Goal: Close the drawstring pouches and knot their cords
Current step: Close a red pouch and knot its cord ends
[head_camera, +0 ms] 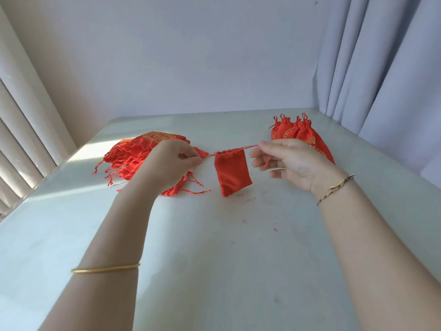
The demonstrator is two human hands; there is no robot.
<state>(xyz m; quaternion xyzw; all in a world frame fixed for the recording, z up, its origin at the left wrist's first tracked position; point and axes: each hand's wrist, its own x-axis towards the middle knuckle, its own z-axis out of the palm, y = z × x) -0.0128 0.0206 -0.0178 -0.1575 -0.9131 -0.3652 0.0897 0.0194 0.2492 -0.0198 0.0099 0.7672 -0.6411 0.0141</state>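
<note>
Both hands are up over the pale tabletop (214, 247), and strung between them is one small red satin drawstring pouch (232, 175). The left hand (171, 161) pinches the red cord (210, 154) between thumb and forefinger, its fingers curled in tight on the strand. The right hand (286, 161) has the opposite end of that cord nipped at its fingertips, with the remaining fingers loosely bent beneath. A short loose tail of cord dangles just below that right-hand pinch.

The cord runs taut from one pinch to the other, and the pouch hangs midway, a little nearer the left grip and below the line of the cord. Its mouth is bunched into pleats right under the strand and its plain body drops downward, tilted slightly. Whether its lower corner touches the table, I cannot tell.

Behind and under the left hand sprawls a heap of red pouches with gold pattern (133, 156), with loose cords trailing out on the side away from the grip. Beyond the right hand sits a cluster of red pouches with cinched necks (293, 130), cord loops poking up.

There is a thin gold bangle (105, 269) on the left forearm and a braided gold-and-dark bracelet (336, 187) on the right wrist. A grey curtain (381, 68) hangs far out past the right hand, and pale vertical blinds (23, 115) past the left.
</note>
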